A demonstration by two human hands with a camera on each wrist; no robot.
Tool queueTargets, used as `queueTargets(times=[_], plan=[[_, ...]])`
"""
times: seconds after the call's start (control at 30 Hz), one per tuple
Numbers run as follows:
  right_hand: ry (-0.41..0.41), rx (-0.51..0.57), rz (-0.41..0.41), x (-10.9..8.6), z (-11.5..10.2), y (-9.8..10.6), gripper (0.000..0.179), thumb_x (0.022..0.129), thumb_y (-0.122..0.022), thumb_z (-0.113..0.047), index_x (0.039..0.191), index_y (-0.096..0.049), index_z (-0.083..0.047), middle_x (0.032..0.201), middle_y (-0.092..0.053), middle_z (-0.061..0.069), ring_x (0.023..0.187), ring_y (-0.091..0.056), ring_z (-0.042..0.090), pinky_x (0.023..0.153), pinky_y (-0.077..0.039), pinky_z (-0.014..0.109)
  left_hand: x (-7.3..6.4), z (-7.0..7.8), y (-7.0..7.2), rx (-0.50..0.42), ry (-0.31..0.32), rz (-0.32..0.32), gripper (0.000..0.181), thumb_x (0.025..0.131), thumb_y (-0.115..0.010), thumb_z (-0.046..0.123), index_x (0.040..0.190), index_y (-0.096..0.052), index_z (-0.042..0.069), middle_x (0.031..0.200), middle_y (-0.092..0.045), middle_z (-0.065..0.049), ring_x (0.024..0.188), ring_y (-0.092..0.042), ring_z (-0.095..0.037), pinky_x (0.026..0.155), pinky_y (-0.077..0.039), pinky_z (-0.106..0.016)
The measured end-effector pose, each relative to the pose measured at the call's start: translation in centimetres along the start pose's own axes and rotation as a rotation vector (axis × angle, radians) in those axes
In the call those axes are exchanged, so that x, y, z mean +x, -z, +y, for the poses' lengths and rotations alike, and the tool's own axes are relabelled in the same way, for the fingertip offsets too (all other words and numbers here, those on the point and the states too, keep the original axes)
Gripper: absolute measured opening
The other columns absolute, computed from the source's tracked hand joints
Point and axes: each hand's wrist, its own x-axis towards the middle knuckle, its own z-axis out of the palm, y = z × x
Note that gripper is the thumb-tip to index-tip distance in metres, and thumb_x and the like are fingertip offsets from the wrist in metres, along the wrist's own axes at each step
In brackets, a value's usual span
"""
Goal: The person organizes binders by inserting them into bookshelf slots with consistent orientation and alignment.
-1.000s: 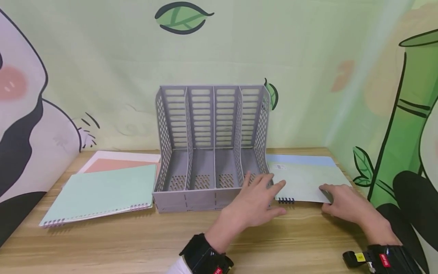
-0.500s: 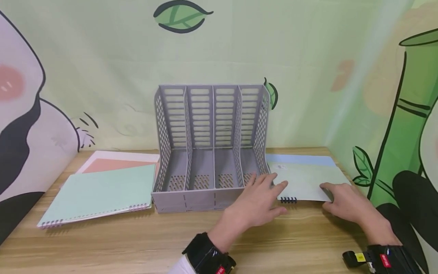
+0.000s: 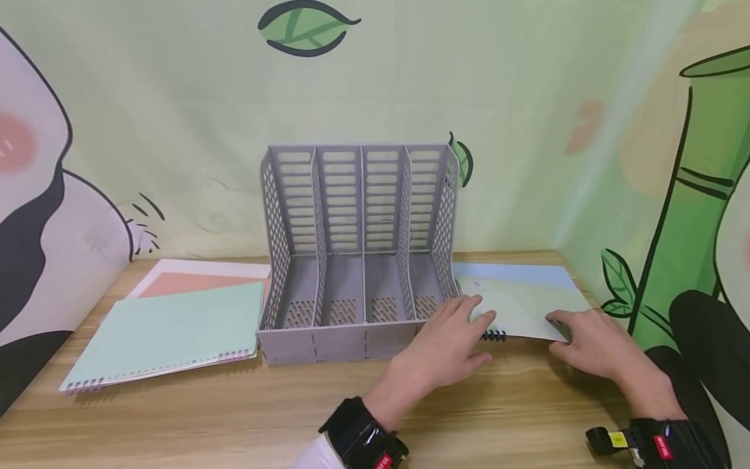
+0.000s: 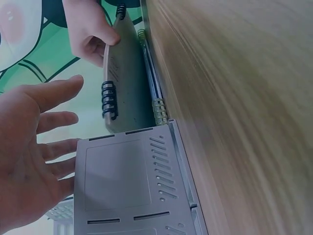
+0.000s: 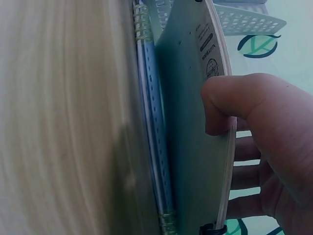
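Observation:
A pale green spiral notebook [image 3: 521, 303] with a black coil lies at the right, above a blue spiral notebook [image 3: 521, 273]. My right hand [image 3: 597, 345] pinches its near edge, thumb [image 5: 220, 105] on the underside and fingers on the upper face. In the right wrist view that edge is lifted away from the blue notebook [image 5: 156, 127]. My left hand [image 3: 442, 342] reaches over the front right corner of the grey four-slot file rack [image 3: 340, 345], fingers spread and holding nothing. Its fingertips come close to the notebook's left end in the head view.
At the left, a mint green spiral notebook [image 3: 170, 332] lies over a salmon one [image 3: 187, 283] and a whitish one [image 3: 217, 268]. The rack's slots hold nothing. A printed cloth backdrop [image 3: 363, 85] rises behind the wooden table [image 3: 263, 417].
The near edge of the pale green notebook has risen a little in my right hand. My left hand has shifted slightly right, towards the notebook's coil.

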Motion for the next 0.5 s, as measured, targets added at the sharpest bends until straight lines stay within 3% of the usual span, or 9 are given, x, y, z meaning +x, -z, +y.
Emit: queueTargets(times=[0.2,0.5], plan=[[0.001,0.025,-0.031,-0.06,-0.42,0.32,0.045,0.075,-0.079,-0.015,0.114,-0.071,0.005,0.103,-0.072,0.022,0.078,-0.063,0.022,0.068,-0.055,0.049,0.24,0.02,-0.13,0.045,-0.04,0.027,0.066,0.098,-0.068,0.044,0.151,-0.05,0.009,0.16,-0.039,-0.008,0.147,-0.035,-0.022,0.123,-0.019,-0.032],[0.019,0.066,-0.059,-0.08,-0.55,0.75,0.041,0.075,-0.079,-0.011,0.111,-0.07,0.006,0.104,-0.072,0.02,0.082,-0.062,0.022,0.07,-0.054,0.045,0.63,0.12,-0.36,0.018,-0.045,0.016,0.068,0.096,-0.073,0.04,0.154,-0.047,0.015,0.159,-0.042,-0.007,0.144,-0.04,-0.02,0.119,-0.029,-0.03]])
